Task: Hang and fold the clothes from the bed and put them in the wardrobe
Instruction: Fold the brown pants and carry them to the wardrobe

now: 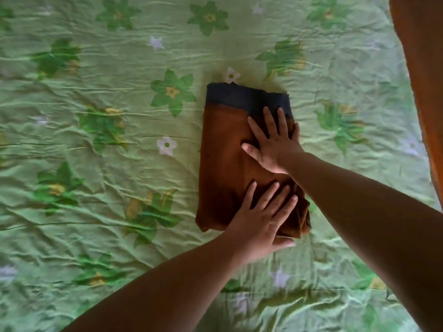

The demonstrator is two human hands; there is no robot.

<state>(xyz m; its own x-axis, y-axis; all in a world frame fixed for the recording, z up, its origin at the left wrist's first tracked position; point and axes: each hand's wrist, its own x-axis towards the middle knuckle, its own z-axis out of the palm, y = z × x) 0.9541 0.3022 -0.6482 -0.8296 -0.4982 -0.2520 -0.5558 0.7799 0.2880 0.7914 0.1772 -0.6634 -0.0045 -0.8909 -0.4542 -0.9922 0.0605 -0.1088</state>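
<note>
A bed (72,212) spread with a wrinkled green flowered sheet (100,75) carries a folded brown garment (223,168) just right of centre, dark band toward twelve o'clock, and an orange-brown cloth (422,56) at two o'clock

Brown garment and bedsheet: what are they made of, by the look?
Brown garment: soft matte cloth, likely a cotton-type knit; it folds flat, creases softly under the left hand, no sheen. Its dark band looks like the same matte cloth. Bedsheet: thin woven fabric, printed flowers, fine sharp wrinkles, slight sheen; cotton or polyester blend, cannot tell.
</note>
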